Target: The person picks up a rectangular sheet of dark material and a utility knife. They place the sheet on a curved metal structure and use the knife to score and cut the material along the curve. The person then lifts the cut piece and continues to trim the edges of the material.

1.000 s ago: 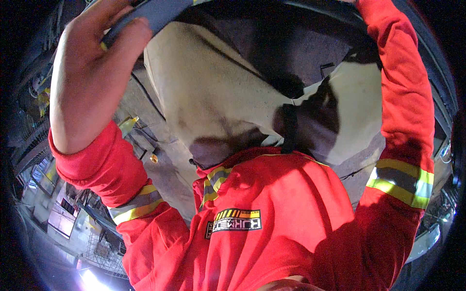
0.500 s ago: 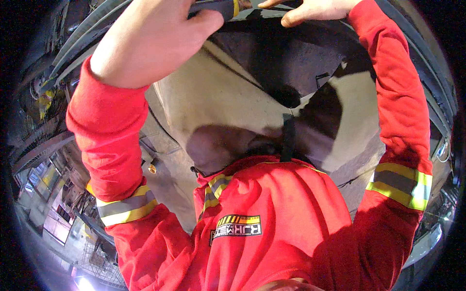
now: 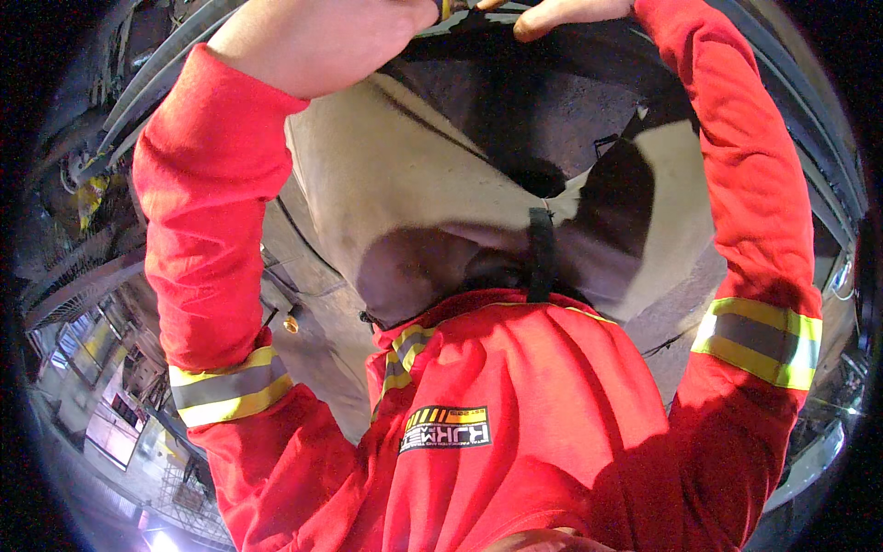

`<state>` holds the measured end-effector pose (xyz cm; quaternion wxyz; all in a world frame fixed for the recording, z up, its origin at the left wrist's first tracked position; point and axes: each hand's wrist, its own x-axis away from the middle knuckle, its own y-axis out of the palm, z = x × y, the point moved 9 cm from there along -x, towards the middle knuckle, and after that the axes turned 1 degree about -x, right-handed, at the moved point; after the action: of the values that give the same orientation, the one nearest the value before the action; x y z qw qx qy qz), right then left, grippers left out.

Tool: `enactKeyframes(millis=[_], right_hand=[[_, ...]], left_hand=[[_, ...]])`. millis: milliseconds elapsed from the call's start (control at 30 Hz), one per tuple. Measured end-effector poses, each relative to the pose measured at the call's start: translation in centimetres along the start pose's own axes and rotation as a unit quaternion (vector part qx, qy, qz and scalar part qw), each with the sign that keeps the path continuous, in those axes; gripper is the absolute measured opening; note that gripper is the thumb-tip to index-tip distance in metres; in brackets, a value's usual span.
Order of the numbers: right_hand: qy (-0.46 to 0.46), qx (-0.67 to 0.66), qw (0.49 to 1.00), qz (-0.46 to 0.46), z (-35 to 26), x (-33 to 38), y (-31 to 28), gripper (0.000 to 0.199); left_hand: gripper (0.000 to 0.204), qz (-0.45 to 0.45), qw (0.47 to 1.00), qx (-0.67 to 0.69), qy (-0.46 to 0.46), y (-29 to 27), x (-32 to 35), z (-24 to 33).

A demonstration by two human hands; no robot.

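Note:
Both my hands are raised at the top edge, which cuts off part of each. My left hand [image 3: 336,37] is closed around a dark tool with a yellow band [image 3: 447,9]; only a small bit of the tool shows beside my fingers, and its kind cannot be made out. Just to the right of that yellow band, my right hand [image 3: 575,11] has its thumb and one fingertip stretched out and apart, with nothing visible between them. The rest of its fingers are out of sight. Red sleeves with yellow and grey bands cover both arms.
Below my hands are my light trousers [image 3: 359,166], partly in shadow, and a dark surface [image 3: 570,120] in front of me. Long curved grey bars [image 3: 152,78] run along the upper left. A cable [image 3: 303,235] trails over the floor at the left.
Both hands have moved up and slightly further out of the top edge, so less of the dark tool shows. My left sleeve has risen with the hand.

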<state>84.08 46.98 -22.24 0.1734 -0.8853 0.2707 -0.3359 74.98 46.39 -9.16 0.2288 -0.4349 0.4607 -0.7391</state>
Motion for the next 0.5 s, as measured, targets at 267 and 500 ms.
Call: enactKeyframes(millis=[267,500], right_hand=[[-0.001,0.01,1.0,0.019,0.0,1.2,-0.3,0.059],[-0.053,-0.016,0.998,-0.009,1.2,-0.4,0.9,0.045]], left_hand=[[0.035,0.005,0.986,-0.075,0.146,-0.5,0.7,3.1],[0.027,-0.172,0.981,0.017,-0.093,1.0,-4.4,0.2]])
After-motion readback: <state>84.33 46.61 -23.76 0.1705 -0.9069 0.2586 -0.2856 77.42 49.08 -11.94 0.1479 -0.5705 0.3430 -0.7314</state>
